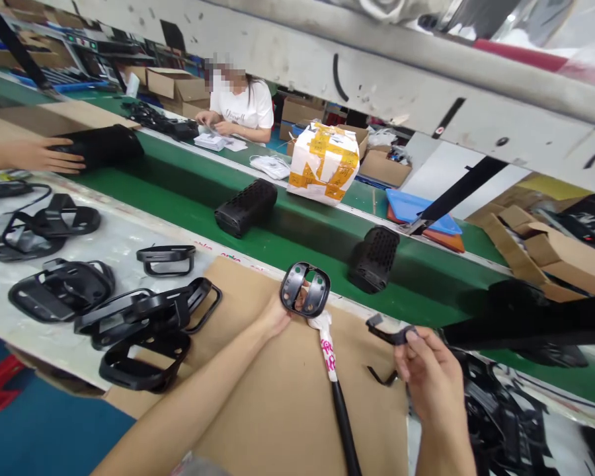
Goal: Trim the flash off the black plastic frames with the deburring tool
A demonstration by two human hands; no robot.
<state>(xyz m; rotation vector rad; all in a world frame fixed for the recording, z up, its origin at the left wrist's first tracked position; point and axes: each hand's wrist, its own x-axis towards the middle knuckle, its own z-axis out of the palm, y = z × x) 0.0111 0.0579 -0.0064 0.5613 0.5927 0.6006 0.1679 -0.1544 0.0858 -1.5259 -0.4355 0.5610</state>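
My left hand (276,316) grips a rounded black plastic frame (318,292) with a split opening in its middle, held over the cardboard sheet (277,396). Part of the fingers is hidden behind the frame. To the right, my right hand (434,377) pinches a curved black plastic strip (389,336) between thumb and fingers, apart from the frame. Between the hands lies a tool with a black handle (344,423) and a white wrapping with pink marks (328,350); its upper end is hidden under the frame. Near my right hand, a small bent black piece (381,378) rests on the cardboard.
Several black frames (149,357) lie at left, and black parts (506,416) are piled at right. Black perforated housings (248,206) (375,258) stand on the green belt (188,205). A co-worker's hand (39,153) touches a black cylinder (109,147). Another person sits across, near a taped box (322,162).
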